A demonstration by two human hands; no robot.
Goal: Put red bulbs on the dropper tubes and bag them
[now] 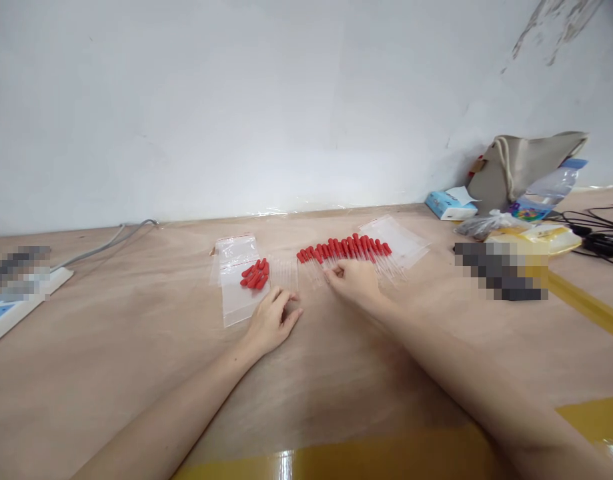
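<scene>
My left hand rests on the table with thumb and fingers apart, holding nothing I can see. Just beyond its fingertips lie several bare clear glass tubes. Beside them, loose red rubber bulbs are heaped on a clear zip bag. To the right, droppers with red bulbs lie side by side in an uneven row, their thin clear stems toward me. My right hand is closed at these stems, thumb and forefinger pinched; what lies between them is too small to make out. It covers part of the row.
Another clear bag lies behind the row's right end. Farther right are a tissue pack, a grey bag, a plastic bottle, a yellow packet and black cables. A power strip lies at left.
</scene>
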